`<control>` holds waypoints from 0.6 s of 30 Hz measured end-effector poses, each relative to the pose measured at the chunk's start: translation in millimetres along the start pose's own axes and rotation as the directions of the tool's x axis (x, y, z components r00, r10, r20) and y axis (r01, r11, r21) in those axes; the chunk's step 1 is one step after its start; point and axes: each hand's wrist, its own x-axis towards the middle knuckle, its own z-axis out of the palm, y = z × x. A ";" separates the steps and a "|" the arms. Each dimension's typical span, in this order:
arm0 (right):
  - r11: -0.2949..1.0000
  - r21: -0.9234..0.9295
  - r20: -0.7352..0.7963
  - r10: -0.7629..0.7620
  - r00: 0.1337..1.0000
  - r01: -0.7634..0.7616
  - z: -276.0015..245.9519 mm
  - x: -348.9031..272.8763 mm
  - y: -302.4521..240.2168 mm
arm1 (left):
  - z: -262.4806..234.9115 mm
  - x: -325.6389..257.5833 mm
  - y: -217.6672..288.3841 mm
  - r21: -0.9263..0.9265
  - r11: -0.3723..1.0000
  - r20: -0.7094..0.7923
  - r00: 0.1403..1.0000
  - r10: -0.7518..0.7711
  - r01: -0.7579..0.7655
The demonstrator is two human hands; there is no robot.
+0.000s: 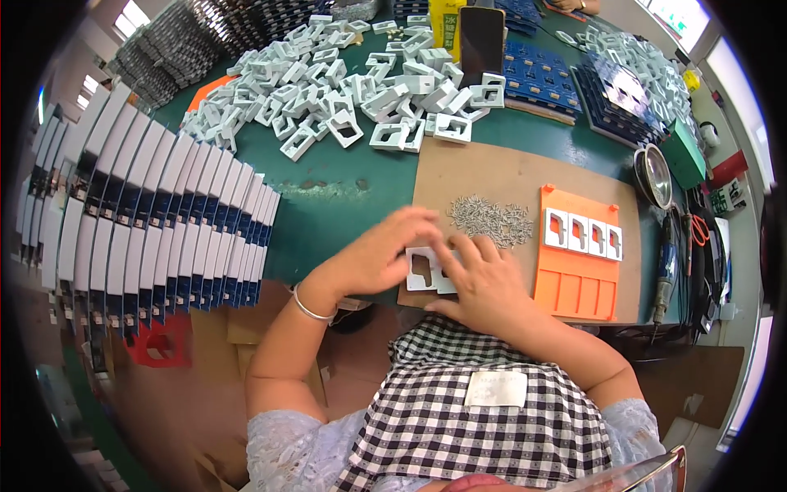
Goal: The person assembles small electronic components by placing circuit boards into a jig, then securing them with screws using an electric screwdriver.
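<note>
Two white plastic frames (421, 270) with cut-out openings lie side by side near the front edge of a brown board (459, 170). My right hand (485, 283) covers most of the right-hand one, its thumb at the near edge and its fingers over the far side. Over the left frame arches my left hand (384, 253), fingers stretched towards the right hand and apparently holding nothing. A heap of small metal screws (492, 220) lies just beyond my fingers. To the right, an orange fixture (566, 275) bears a row of several similar white frames (583, 234).
Many loose white frames (344, 127) are heaped at the back. Tall stacks of white-and-blue parts (180, 221) flank the left. A phone (481, 41) stands behind the heap. At the right are a metal bowl (653, 175), a power screwdriver (666, 266) and orange scissors (698, 230).
</note>
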 end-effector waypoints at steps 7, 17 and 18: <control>0.999 0.043 0.007 0.006 1.000 -0.007 6.8 11.5 -1.7 | -44.8 58.4 -87.6 0.200 0.875 -0.617 0.751 -0.237 0.441; 0.973 0.230 -0.214 0.062 0.975 -0.011 -36.9 -42.0 50.9 | -31.1 87.6 -91.6 -0.103 0.859 -0.534 0.701 -0.474 0.502; 0.973 0.214 -0.224 0.135 0.965 -0.086 -42.5 -62.1 69.2 | -27.9 83.6 -65.7 -0.080 0.885 -0.489 0.756 -0.436 0.458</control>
